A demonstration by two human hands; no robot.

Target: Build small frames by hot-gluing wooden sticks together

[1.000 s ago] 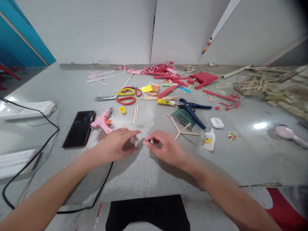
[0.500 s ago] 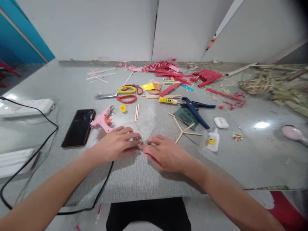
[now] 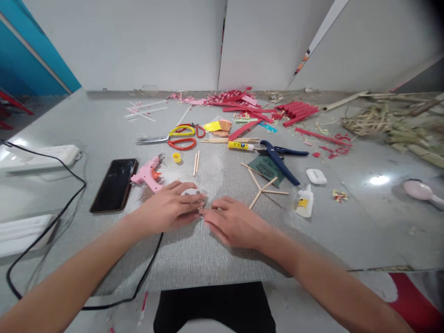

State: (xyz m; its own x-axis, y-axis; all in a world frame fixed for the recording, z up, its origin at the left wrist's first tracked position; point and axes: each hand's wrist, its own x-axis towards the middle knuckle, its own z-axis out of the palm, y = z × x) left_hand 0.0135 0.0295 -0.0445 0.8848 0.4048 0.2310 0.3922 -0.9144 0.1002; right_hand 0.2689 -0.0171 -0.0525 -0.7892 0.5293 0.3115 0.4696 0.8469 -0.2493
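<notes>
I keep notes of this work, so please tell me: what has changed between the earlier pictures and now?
The right hand has moved left, its fingers now close against the left hand at a small wooden piece; whether either grips it is hidden. The joined sticks, glue bottle and scissors stayed in place.

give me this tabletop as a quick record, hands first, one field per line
left hand: left hand, fingers bent, fingertips near the right hand; grip hidden
right hand: right hand, fingertips at a small pale piece, mostly hidden
loose sticks: two sticks, side by side
joined sticks: stick frame, beyond the right hand
glue: white bottle, upright
tools: scissors; pink glue gun, beside phone
</notes>
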